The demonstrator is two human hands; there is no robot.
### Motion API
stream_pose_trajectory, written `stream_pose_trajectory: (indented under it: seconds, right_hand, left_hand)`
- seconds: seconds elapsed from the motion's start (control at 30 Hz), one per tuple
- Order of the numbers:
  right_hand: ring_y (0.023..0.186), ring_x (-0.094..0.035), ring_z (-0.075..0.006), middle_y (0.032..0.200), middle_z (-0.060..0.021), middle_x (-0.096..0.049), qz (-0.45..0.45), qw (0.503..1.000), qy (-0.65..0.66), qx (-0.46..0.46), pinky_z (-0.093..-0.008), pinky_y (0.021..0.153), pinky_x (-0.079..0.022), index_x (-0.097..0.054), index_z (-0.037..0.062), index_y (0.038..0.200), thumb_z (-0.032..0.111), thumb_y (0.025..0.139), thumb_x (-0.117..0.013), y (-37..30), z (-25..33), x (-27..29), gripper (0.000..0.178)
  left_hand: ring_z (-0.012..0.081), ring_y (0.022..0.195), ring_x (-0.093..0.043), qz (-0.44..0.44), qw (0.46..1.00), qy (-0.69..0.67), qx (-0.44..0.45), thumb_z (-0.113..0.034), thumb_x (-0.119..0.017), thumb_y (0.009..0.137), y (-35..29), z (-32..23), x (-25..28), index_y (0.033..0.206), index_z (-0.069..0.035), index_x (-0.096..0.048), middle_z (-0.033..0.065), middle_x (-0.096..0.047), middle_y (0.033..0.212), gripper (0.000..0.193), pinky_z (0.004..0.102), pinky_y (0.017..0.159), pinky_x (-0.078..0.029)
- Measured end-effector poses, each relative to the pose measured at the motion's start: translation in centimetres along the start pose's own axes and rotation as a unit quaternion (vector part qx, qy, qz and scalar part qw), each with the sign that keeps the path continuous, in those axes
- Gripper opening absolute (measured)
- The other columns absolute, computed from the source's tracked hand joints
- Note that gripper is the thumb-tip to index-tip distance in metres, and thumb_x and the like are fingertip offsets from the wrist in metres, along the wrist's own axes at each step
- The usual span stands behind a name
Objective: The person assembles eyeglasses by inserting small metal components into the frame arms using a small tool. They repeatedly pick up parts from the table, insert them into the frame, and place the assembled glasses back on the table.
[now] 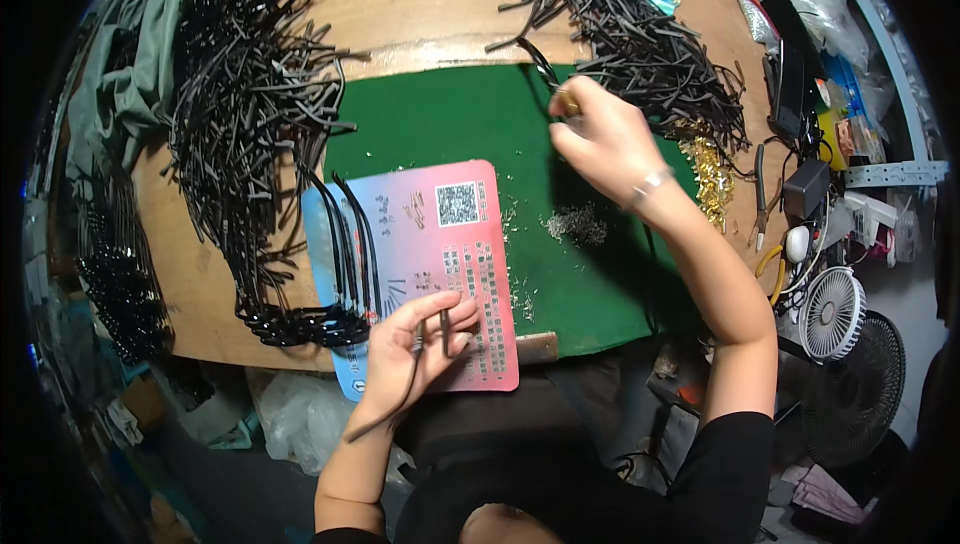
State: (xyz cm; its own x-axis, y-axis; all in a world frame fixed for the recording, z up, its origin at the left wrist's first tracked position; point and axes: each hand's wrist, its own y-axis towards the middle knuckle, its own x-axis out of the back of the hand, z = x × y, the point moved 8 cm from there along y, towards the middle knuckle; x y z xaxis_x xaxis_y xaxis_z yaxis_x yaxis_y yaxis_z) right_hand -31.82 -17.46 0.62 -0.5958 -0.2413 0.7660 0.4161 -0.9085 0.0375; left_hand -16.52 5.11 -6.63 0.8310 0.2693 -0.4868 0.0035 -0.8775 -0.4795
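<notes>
My left hand (pixel 415 349) rests over the near edge of a pink and blue printed card (pixel 440 244) and pinches a short black cord (pixel 444 329) between thumb and fingers. My right hand (pixel 605 139) is raised over the far side of the green mat (pixel 450 124), its fingers closed on another black cord (pixel 538 59) with a small gold fitting (pixel 567 102) at the fingertips. A bundle of finished black cords (pixel 345 254) lies across the card's left side.
Large heaps of black cords lie at the left (pixel 250 114) and the top right (pixel 640 24) of the wooden table. Gold fittings (pixel 712 179) are piled right of the mat, with a small grey metal pile (pixel 578 224) on it. Pliers (pixel 760 194), boxes and two fans (pixel 835 314) crowd the right.
</notes>
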Motion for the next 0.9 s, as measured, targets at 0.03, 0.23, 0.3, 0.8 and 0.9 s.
stream_pose_trajectory:
  seconds: [0.03, 0.23, 0.3, 0.8, 0.9]
  right_hand:
    - [0.069, -0.061, -0.0299, 0.077, -0.0180, -0.061, 0.028, 0.999, 0.025, -0.022, -0.0370, 0.066, -0.048, -0.055, 0.0016, 0.091, 0.011, 0.075, -0.053, -1.8, 0.9, 1.4, 0.019]
    - [0.072, -0.057, -0.0095, 0.082, -0.0035, -0.059, 0.382, 0.854, 0.338, -0.102, -0.0250, 0.066, -0.047, -0.058, 0.0020, 0.092, 0.007, 0.080, -0.058, -15.4, 4.0, -2.3, 0.013]
    - [0.068, -0.055, -0.0082, 0.084, -0.0030, -0.057, 0.428, 0.787, 0.385, -0.223, -0.0252, 0.065, -0.048, -0.056, 0.0014, 0.093, 0.007, 0.081, -0.059, -18.3, 2.8, -5.3, 0.014]
    - [0.067, -0.063, -0.0318, 0.086, -0.0147, -0.060, 0.302, 0.944, 0.124, 0.043, -0.0384, 0.060, -0.052, -0.052, 0.0081, 0.110, 0.026, 0.083, -0.060, -17.6, 2.6, -5.8, 0.034]
    - [0.059, -0.060, -0.0285, 0.085, -0.0134, -0.052, 0.235, 0.964, -0.060, 0.111, -0.0368, 0.052, -0.051, -0.044, 0.0068, 0.127, 0.030, 0.084, -0.059, -16.2, 3.4, -5.0, 0.051]
  left_hand:
    - [0.0217, 0.087, -0.065, -0.012, 0.984, 0.162, -0.069, 0.003, -0.063, 0.082, 0.1, -1.2, -0.7, 0.105, 0.005, -0.057, 0.0162, -0.066, 0.094, 0.023, 0.0275, 0.072, -0.054]
    - [0.0064, 0.054, -0.055, -0.088, 0.929, 0.357, -0.045, -0.013, -0.053, 0.093, 1.4, -2.6, 0.0, 0.091, 0.003, -0.060, 0.0047, -0.062, 0.069, 0.018, 0.0177, 0.049, -0.043]
    - [0.0080, 0.059, -0.054, -0.131, 0.870, 0.455, -0.140, -0.013, -0.050, 0.094, 1.6, -3.7, -0.3, 0.091, 0.005, -0.059, 0.0057, -0.060, 0.071, 0.021, 0.0213, 0.053, -0.042]
    - [0.0077, 0.060, -0.058, -0.166, 0.922, 0.280, -0.211, -0.007, -0.044, 0.096, 1.4, -0.5, -2.3, 0.102, 0.002, -0.046, 0.0093, -0.057, 0.092, 0.012, 0.0193, 0.053, -0.050]
    - [0.0067, 0.058, -0.057, -0.136, 0.906, 0.339, -0.215, -0.007, -0.043, 0.096, 1.3, -0.3, -2.5, 0.103, 0.002, -0.047, 0.0072, -0.057, 0.086, 0.012, 0.0189, 0.052, -0.049]
